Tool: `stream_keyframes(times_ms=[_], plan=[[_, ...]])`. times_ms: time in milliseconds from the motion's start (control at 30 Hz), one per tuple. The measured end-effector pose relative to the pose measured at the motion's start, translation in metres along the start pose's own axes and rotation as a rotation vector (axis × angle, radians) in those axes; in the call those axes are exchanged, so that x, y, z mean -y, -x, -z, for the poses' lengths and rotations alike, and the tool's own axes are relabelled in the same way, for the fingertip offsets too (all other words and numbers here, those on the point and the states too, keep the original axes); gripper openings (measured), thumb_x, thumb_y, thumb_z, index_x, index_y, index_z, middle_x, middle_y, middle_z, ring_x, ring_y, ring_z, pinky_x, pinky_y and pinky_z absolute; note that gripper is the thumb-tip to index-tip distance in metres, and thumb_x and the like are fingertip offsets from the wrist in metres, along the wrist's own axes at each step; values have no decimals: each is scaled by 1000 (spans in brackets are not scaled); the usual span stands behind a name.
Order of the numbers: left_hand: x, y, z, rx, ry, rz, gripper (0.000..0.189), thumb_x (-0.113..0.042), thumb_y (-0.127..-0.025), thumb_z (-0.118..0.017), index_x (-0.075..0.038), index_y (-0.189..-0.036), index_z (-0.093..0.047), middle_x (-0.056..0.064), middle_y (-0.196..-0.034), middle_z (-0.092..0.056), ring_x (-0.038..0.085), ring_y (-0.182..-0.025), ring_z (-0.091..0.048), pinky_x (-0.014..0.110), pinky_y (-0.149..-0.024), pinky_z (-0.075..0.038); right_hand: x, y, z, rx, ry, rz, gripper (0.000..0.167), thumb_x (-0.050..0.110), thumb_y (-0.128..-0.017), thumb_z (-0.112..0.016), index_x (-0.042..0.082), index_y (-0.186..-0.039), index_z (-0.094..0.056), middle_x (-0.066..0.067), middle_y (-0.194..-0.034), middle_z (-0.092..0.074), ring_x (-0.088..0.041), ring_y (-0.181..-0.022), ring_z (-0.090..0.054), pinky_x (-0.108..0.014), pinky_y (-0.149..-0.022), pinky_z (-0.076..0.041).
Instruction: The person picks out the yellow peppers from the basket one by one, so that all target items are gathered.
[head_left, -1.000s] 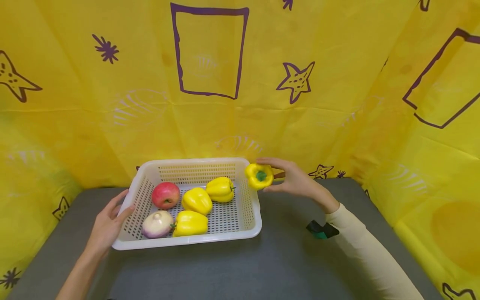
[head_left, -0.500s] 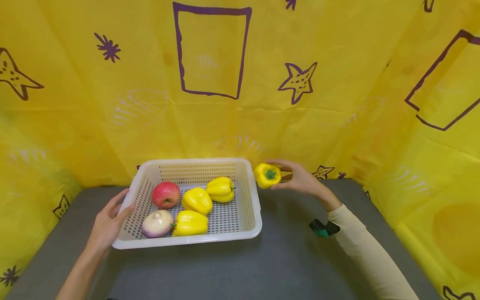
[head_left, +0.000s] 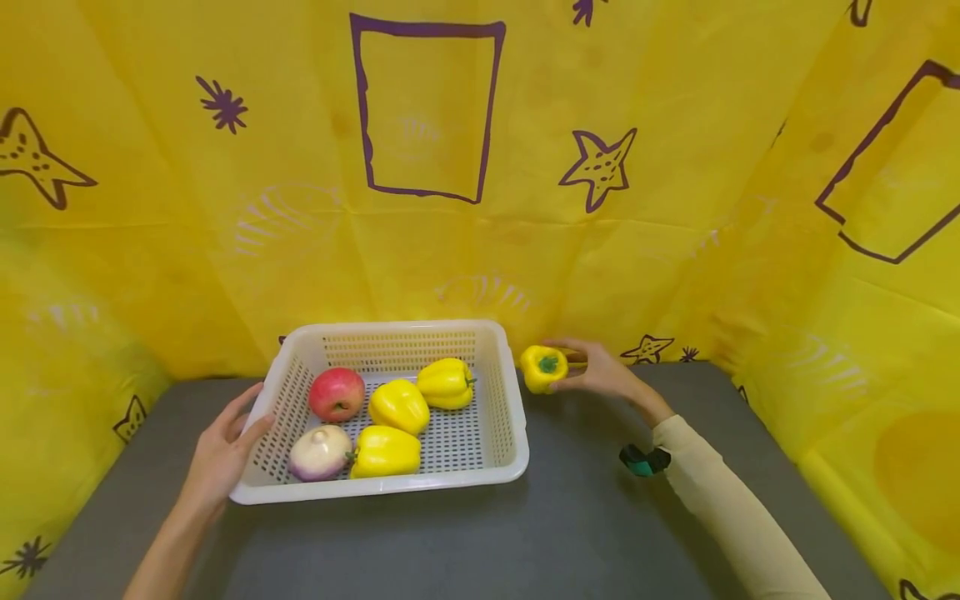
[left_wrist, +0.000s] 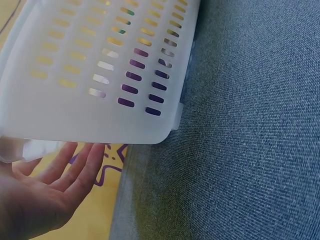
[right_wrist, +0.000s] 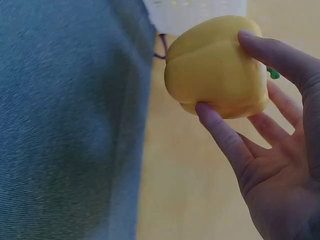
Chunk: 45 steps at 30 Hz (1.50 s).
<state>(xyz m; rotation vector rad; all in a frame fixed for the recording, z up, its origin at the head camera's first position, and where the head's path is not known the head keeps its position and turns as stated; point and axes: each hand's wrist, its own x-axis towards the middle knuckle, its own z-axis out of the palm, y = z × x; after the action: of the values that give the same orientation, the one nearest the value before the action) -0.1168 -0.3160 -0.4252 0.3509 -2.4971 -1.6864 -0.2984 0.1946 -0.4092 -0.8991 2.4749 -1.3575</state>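
My left hand (head_left: 221, 454) grips the left rim of a white plastic basket (head_left: 375, 487), its thumb over the edge and its fingers outside. In the left wrist view the fingers (left_wrist: 82, 170) bend behind the rim. Just right of the basket, my right hand (head_left: 596, 371) holds a yellow bell pepper (head_left: 540, 369) between thumb and fingers, green stem showing. In the right wrist view this pepper (right_wrist: 215, 70) hangs above the surface. Inside the basket lie a red apple (head_left: 337, 394), a white-and-purple turnip (head_left: 318, 454) and three yellow bell peppers (head_left: 386, 452).
A dark grey tabletop (head_left: 465, 542) lies under the basket. Yellow printed cloth (head_left: 300, 167) rises behind and at both sides, close to the basket's back edge. A black and green band (head_left: 643, 460) shows near the right wrist.
My right hand has carried the pepper from beside the basket's right rim further right, then lower toward the tabletop. The left hand keeps its grip on the basket, which stays in place.
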Motion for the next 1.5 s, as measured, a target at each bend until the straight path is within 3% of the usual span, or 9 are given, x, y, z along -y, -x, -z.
stream_keyframes(times_ms=[467,700,1100,1333,1500], plan=[[1,7,-3,-2,15,-9,66,-32,-101,-55,-15,-156,-25,-30,-105,-60,4,-82,-68,30,-66,-56,-27,4,-8,3,106,-54,71,22,-75,-86,11,-139,-56,-13,-138,-56,-36,-123,-53,-56,-101,-41],[2,5,-3,-6,14,-1,66,-33,-100,-56,-16,-156,-25,-31,-103,-60,3,-81,-67,30,-66,-56,-33,3,-3,28,25,-151,72,22,-80,-82,11,-143,-50,-14,-147,-46,-40,-131,-45,-58,-106,-35],[1,3,0,-3,38,5,67,-34,-100,-57,-17,-156,-25,-35,-101,-57,2,-81,-67,31,-66,-56,-29,-1,0,63,50,-116,73,12,-85,-77,-1,-146,-41,-23,-150,-38,-47,-135,-36,-64,-107,-28],[-1,1,0,-9,30,8,68,-35,-99,-57,-16,-156,-25,-34,-102,-57,1,-81,-67,30,-66,-56,-22,0,8,61,81,-137,79,20,-85,-77,4,-150,-35,-19,-154,-34,-42,-139,-32,-61,-107,-32],[-1,0,0,-10,22,11,68,-35,-99,-57,-16,-156,-26,-33,-101,-58,1,-81,-67,29,-67,-56,-18,2,14,54,46,-125,78,19,-86,-76,3,-150,-35,-21,-155,-31,-46,-138,-32,-61,-107,-32]])
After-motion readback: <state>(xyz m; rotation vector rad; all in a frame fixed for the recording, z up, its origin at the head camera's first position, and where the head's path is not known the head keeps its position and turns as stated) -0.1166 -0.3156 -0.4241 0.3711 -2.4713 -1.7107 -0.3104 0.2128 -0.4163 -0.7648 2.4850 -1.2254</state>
